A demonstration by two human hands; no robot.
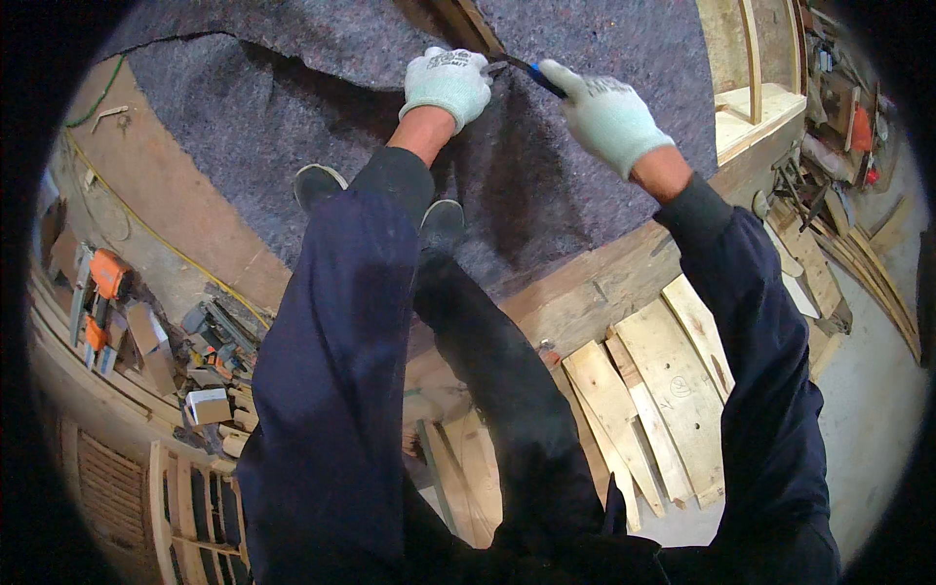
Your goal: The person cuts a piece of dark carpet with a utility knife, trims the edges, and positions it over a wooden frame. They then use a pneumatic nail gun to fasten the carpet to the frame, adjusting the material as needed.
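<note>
A large purple-grey felt sheet (624, 127) spreads over a wooden surface, with a dark fold running under my hands. My left hand (448, 86), in a pale knitted glove, is closed on the edge of the felt. In my right hand (609, 117), gloved the same way, is a knife (544, 78) with a blue and black handle. Its front end points left at the felt, close beside my left fingers. Just beyond, a brown wooden strip (466, 24) shows through a gap in the felt. My two dark shoes (444, 222) stand on the sheet.
Loose boards (673, 380) lie below the platform edge at right. A wooden frame (760, 107) stands at far right. On the left are an orange tool (109, 275), a nail gun (219, 331), small boxes (207, 406) and a yellow hose (156, 226).
</note>
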